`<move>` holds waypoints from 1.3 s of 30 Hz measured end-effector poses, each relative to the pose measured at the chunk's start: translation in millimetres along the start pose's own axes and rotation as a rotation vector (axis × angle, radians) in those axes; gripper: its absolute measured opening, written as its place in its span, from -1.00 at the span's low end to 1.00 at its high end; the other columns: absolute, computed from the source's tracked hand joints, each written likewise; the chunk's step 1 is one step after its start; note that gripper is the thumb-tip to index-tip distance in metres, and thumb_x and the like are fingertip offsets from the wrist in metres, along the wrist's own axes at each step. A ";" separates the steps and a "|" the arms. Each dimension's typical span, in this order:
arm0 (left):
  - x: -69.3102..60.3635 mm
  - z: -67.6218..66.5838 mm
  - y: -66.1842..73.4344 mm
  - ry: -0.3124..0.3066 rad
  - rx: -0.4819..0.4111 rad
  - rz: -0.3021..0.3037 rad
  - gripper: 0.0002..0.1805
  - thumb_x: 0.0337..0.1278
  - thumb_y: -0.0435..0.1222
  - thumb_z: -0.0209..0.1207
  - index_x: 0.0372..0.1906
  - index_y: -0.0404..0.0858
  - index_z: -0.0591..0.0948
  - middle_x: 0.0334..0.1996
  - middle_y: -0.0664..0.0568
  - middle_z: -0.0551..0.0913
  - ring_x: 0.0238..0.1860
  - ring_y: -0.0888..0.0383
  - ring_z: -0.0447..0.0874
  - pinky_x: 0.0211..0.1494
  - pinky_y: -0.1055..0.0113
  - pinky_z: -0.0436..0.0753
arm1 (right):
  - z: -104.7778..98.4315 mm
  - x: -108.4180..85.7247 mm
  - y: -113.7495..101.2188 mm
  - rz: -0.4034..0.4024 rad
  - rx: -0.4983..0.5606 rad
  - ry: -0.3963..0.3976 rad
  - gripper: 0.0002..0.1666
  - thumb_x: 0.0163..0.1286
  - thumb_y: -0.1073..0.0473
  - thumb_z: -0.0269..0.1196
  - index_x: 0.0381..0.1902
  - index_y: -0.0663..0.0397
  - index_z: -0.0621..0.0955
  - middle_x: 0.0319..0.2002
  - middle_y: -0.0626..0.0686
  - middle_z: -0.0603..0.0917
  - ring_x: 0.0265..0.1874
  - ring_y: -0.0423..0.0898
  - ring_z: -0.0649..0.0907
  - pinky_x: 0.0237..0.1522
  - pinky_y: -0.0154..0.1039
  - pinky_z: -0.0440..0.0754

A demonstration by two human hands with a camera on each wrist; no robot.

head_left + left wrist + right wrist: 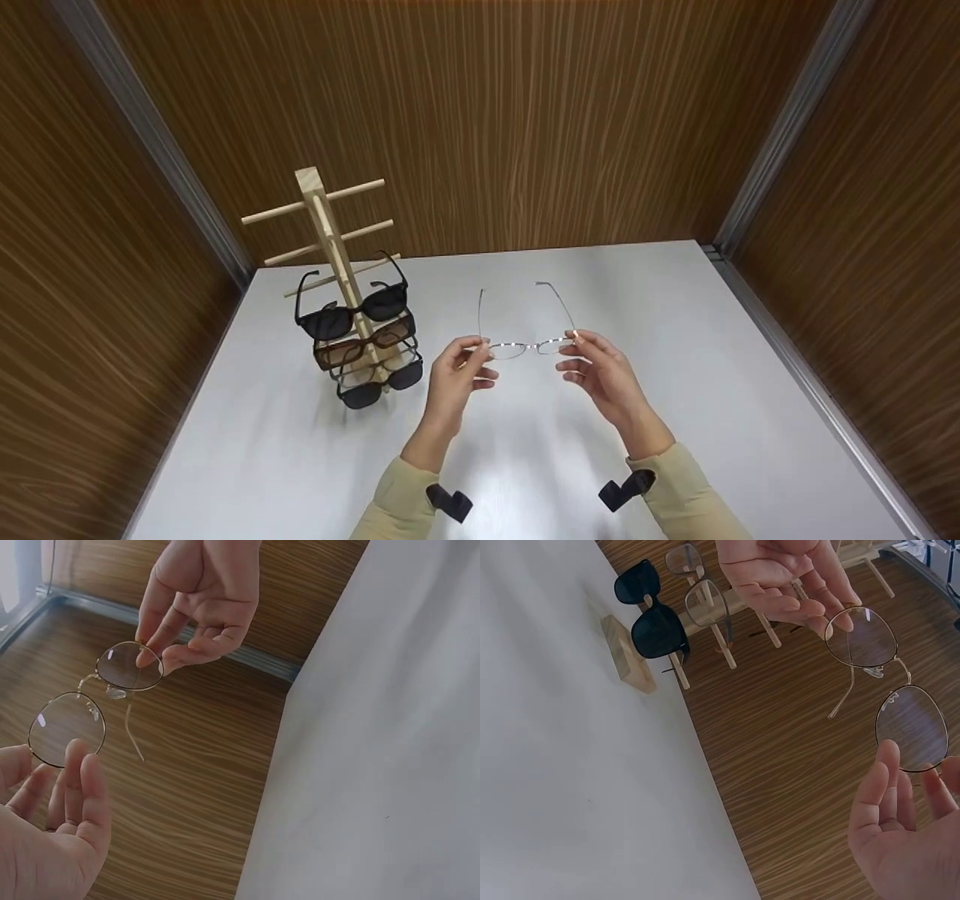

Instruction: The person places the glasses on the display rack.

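A pair of thin-rimmed eyeglasses (532, 346) with clear lenses is held up above the white table, its temples unfolded and pointing away from me. My left hand (452, 379) pinches the frame at its left end between thumb and fingers. At the opposite end, my right hand (609, 379) pinches the frame near the hinge. Both wrist views show the round lenses and nose pads between the two hands. In the right wrist view one lens (912, 727) sits just by my right fingertips.
Left of my hands stands a wooden eyewear rack (341, 262) with bare upper pegs. Black sunglasses (352, 313), brown-tinted glasses (365, 343) and further pairs hang lower on it. The white tabletop (712, 390) is enclosed by wood-grain panels (487, 127).
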State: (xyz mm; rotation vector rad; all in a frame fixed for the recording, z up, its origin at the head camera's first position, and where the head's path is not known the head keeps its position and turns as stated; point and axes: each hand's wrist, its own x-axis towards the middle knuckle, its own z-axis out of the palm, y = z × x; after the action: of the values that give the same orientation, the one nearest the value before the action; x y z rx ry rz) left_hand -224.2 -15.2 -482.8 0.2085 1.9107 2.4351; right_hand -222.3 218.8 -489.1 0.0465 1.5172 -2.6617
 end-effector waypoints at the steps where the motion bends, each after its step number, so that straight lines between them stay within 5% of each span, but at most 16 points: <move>1: -2.2 -0.1 1.5 0.003 0.008 0.018 -0.64 0.21 -0.20 0.17 -0.02 -0.38 0.50 -0.26 -0.22 0.56 -0.39 -0.01 0.65 -0.27 0.15 0.66 | 1.4 -0.8 -0.4 -0.003 0.004 -0.009 -0.57 0.32 0.18 0.21 0.05 0.36 0.46 -0.28 0.15 0.62 -0.40 0.01 0.65 -0.35 -0.25 0.60; 14: -26.6 -5.4 30.8 0.037 0.079 0.249 -0.81 0.26 -0.35 0.10 -0.08 -0.34 0.52 -0.32 -0.12 0.56 -0.37 -0.08 0.60 -0.25 0.14 0.63 | 28.7 -5.4 -15.4 -0.040 0.051 -0.196 -0.82 0.41 0.25 0.08 -0.13 0.12 0.60 -0.29 0.10 0.62 -0.37 -0.01 0.64 -0.30 -0.24 0.58; 29: -53.1 -3.1 72.6 0.082 0.118 0.442 -0.82 0.23 -0.37 0.13 -0.11 -0.36 0.52 -0.35 -0.22 0.50 -0.41 0.04 0.59 -0.24 0.27 0.63 | 59.1 -11.0 -40.2 -0.129 0.082 -0.432 -0.74 0.46 0.30 -0.04 -0.06 0.11 0.58 -0.25 0.09 0.63 -0.35 -0.02 0.63 -0.26 -0.22 0.57; 39: -61.9 -14.2 96.4 0.115 0.134 0.558 -0.82 0.21 -0.48 0.10 -0.11 -0.47 0.49 -0.38 -0.24 0.50 -0.45 0.08 0.59 -0.27 0.30 0.64 | 87.7 -8.8 -48.1 -0.126 0.073 -0.477 -0.76 0.45 0.30 -0.02 -0.05 0.14 0.56 -0.25 0.11 0.63 -0.36 -0.01 0.63 -0.27 -0.21 0.58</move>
State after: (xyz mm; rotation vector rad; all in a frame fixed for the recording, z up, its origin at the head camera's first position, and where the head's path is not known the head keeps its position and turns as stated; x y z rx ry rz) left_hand -159.7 -59.1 -397.7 0.7098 2.3250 2.6816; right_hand -216.4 168.2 -402.5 -0.6490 1.3006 -2.5580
